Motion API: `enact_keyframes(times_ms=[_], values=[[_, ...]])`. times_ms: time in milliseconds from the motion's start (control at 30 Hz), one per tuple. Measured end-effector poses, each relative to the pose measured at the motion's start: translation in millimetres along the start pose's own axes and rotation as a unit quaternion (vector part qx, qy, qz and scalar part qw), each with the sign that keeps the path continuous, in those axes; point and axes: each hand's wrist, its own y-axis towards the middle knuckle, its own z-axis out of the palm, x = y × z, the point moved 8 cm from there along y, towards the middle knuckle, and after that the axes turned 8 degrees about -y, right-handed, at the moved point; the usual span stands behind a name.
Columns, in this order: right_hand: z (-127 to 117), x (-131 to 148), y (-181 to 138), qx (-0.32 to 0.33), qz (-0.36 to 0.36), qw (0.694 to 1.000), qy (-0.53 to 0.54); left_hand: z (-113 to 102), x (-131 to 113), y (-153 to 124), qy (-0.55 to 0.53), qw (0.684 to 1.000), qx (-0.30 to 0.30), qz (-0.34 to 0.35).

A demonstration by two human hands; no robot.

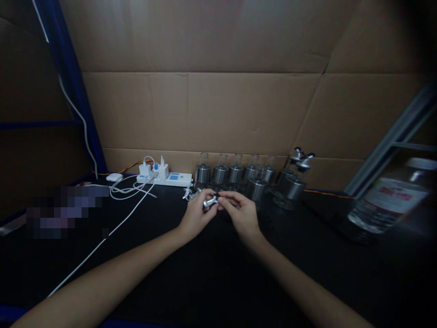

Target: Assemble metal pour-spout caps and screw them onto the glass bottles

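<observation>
My left hand (196,215) and my right hand (241,212) meet over the black table (218,273), both with fingers pinched on one small shiny metal part (209,202). The part sits between the thumbs and forefingers, partly hidden by them. More small silver parts (188,193) lie just left of my left hand. Right behind the hands stands a row of several glass bottles with metal collars (235,174).
A white power strip (167,177) with plugged chargers and white cables (129,191) lies at the back left. Two bottles fitted with silver spouts (298,175) stand at the row's right end. A large clear plastic bottle (389,196) lies at right. Cardboard walls close the back.
</observation>
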Motion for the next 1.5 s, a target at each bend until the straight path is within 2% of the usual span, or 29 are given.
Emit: enact_keyframes(times_ms=[333, 800, 1100, 1333, 1500], values=[[-2, 2, -2, -0.02, -0.001, 1.0, -0.006, 0, -5, 1, 0.001, 1.0, 0.001, 0.003], [-1, 1, -2, -0.016, 0.002, 1.0, -0.006, 1, -5, 3, 0.015, 1.0, -0.003, 0.008], [-7, 7, 7, 0.018, -0.024, 0.999, -0.033, 7, -5, 0, -0.037, 0.999, 0.031, 0.005], [-5, 6, 8, 0.044, -0.027, 0.999, -0.018, 7, -2, 0, -0.046, 0.998, 0.037, 0.004], [-7, 8, 9, 0.045, -0.045, 0.997, -0.048, 7, -1, 0, -0.045, 0.998, 0.032, 0.0]])
